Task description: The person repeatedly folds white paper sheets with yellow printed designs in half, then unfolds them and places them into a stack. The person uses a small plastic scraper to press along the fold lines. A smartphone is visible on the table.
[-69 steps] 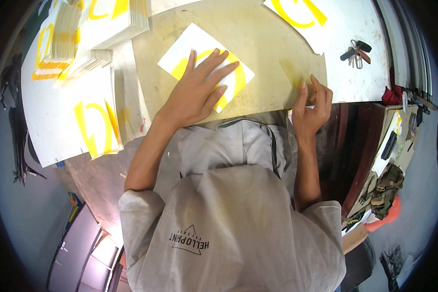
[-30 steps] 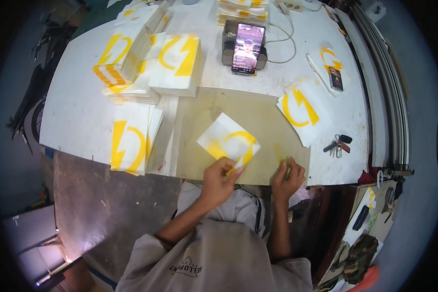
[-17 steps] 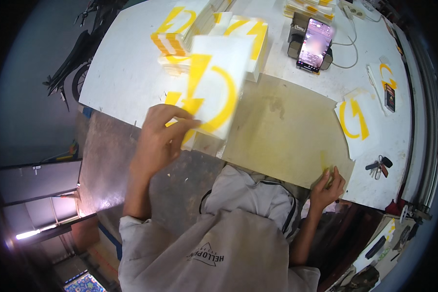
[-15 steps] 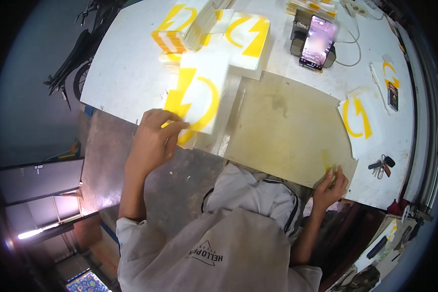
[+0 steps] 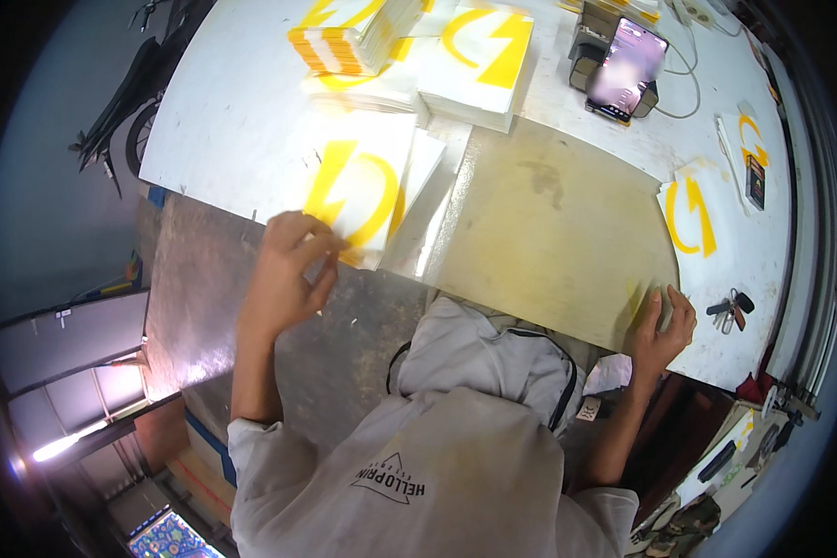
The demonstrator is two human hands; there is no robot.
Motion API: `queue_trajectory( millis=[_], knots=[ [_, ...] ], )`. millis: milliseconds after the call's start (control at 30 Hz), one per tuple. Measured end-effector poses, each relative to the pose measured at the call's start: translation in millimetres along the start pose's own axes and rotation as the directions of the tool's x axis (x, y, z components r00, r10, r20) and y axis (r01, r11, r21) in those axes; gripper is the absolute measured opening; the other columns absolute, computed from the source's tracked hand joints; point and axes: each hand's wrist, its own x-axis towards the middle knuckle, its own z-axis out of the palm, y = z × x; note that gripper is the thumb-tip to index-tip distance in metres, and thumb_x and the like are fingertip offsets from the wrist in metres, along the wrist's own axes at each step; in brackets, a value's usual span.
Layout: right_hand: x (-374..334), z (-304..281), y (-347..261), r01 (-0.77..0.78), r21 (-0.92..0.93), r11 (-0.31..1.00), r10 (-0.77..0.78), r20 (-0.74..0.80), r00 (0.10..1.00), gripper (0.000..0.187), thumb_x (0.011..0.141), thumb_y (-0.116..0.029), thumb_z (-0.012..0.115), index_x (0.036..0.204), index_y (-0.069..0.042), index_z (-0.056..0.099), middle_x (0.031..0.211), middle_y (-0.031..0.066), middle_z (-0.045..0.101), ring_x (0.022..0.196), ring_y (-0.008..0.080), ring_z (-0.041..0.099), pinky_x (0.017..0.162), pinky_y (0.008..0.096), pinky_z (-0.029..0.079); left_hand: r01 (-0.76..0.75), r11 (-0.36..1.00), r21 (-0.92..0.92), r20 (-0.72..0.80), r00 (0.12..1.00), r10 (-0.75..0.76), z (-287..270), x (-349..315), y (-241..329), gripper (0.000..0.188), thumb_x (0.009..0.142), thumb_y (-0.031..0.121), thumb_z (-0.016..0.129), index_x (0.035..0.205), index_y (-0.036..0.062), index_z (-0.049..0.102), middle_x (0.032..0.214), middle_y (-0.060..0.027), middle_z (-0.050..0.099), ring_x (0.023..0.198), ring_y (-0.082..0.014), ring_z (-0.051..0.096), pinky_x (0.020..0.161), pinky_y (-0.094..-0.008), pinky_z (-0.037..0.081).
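My left hand (image 5: 298, 265) pinches the near left corner of a white printed sheet (image 5: 363, 200) with a yellow bolt-and-arc mark. That sheet lies over other white sheets (image 5: 421, 172), slightly askew, at the table's near edge. At the near right corner of a tan, yellow-stained board (image 5: 558, 223), my right hand (image 5: 662, 325) rests with fingers apart and bent. I see nothing held in it. Beyond my right fingers lies another printed sheet (image 5: 686, 219) with the same yellow mark.
Tall stacks of printed sheets (image 5: 474, 70) stand at the back of the white table (image 5: 223, 121). A phone (image 5: 628, 70) leans on a dark stand, with a cable beside it. Keys (image 5: 733, 309) and a small dark box (image 5: 755, 183) lie at the right.
The left hand's sheet has come lower and nearer, onto the sheets at the table edge. My right hand has shifted slightly right and up, its fingers spreading. The whole view has shifted slightly.
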Motion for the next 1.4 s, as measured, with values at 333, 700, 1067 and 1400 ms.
queue_trajectory(
  millis=[333, 700, 1067, 1400],
  knots=[
    [-12.3, 10.7, -23.6, 0.061, -0.002, 0.998, -0.06, 0.085, 0.995, 0.02, 0.097, -0.012, 0.075, 0.113, 0.0, 0.075, 0.109, 0.0161, 0.073, 0.104, 0.034, 0.068, 0.095, 0.0457, 0.051, -0.018, 0.998, -0.058, 0.049, 0.999, 0.021, 9.2, -4.0, -23.3, 0.019, 0.076, 0.001, 0.074, 0.095, 0.0048, 0.074, 0.101, -0.0119, 0.07, 0.105, -0.0364, 0.065, 0.102, -0.0462, 0.049],
    [6.4, 18.4, -53.0, 0.07, 0.162, 0.984, -0.083, 0.074, 0.994, 0.022, 0.093, -0.011, 0.077, 0.114, -0.004, 0.075, 0.111, 0.0137, 0.074, 0.108, 0.0324, 0.067, 0.105, 0.0459, 0.043, 0.415, 0.872, 0.259, -0.17, 0.908, -0.382, 46.7, 55.5, 6.7, 0.107, 0.079, 0.054, 0.089, 0.16, 0.0053, 0.04, 0.147, -0.036, 0.051, 0.138, -0.0476, 0.053, 0.112, -0.0524, 0.047],
    [-6.1, 1.4, -14.2, 0.007, 0.1, 0.995, -0.015, 0.072, 0.997, 0.029, 0.095, -0.017, 0.076, 0.12, -0.002, 0.072, 0.117, 0.0145, 0.074, 0.113, 0.0341, 0.066, 0.106, 0.0473, 0.042, 0.613, 0.729, 0.304, 0.116, 0.736, -0.667, 55.7, 71.3, 23.5, 0.126, 0.077, 0.064, 0.084, 0.168, 0.005, 0.02, 0.132, -0.0312, 0.05, 0.115, -0.0501, 0.06, 0.095, -0.0563, 0.055],
    [76.5, 5.5, 19.7, 0.014, -0.093, 0.996, 0.006, 0.205, 0.979, 0.061, 0.097, -0.029, 0.077, 0.144, 0.004, 0.059, 0.14, 0.0284, 0.064, 0.136, 0.0429, 0.058, 0.117, 0.0516, 0.043, 0.607, 0.739, 0.292, 0.152, 0.733, -0.663, 56.0, 75.0, 21.7, 0.126, 0.078, 0.059, 0.085, 0.169, 0.0064, 0.016, 0.137, -0.0324, 0.05, 0.119, -0.0505, 0.059, 0.097, -0.0569, 0.055]
  ],
)
